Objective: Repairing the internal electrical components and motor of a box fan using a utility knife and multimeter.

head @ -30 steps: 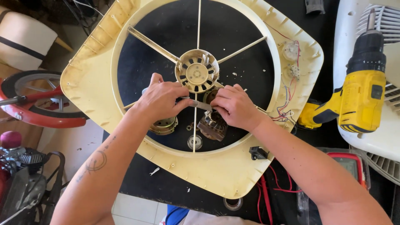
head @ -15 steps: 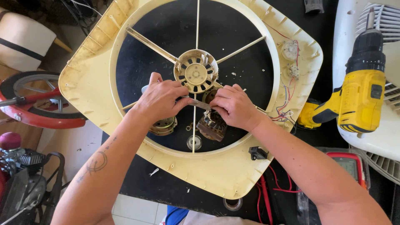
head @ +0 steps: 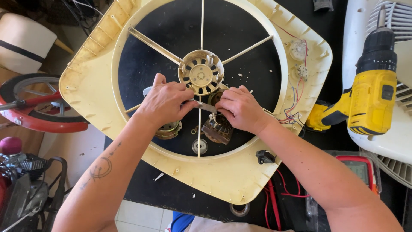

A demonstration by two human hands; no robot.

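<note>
A yellowed square fan housing point(head: 92, 81) with a round opening and thin spokes lies flat on a black table point(head: 141, 193). Its round slotted hub point(head: 201, 76) sits in the middle. My left hand point(head: 165, 103) and my right hand point(head: 239, 108) meet just below the hub, both gripping a thin metal strip point(head: 207, 106) between them. Under my hands lie motor parts: a wound copper motor piece point(head: 218, 129), a brass-coloured end cap point(head: 168, 129) and a small round bearing disc point(head: 200, 146).
A yellow and black cordless drill point(head: 370, 90) rests on a white fan grille point(head: 399, 141) at the right. A red multimeter point(head: 359, 166) with red leads point(head: 274, 202) lies at lower right. A red-framed wheel point(head: 34, 107) and an engine point(head: 21, 184) stand at the left.
Both hands stay below the hub on the strip. The view has shifted slightly; the fingers show only small adjustments.
</note>
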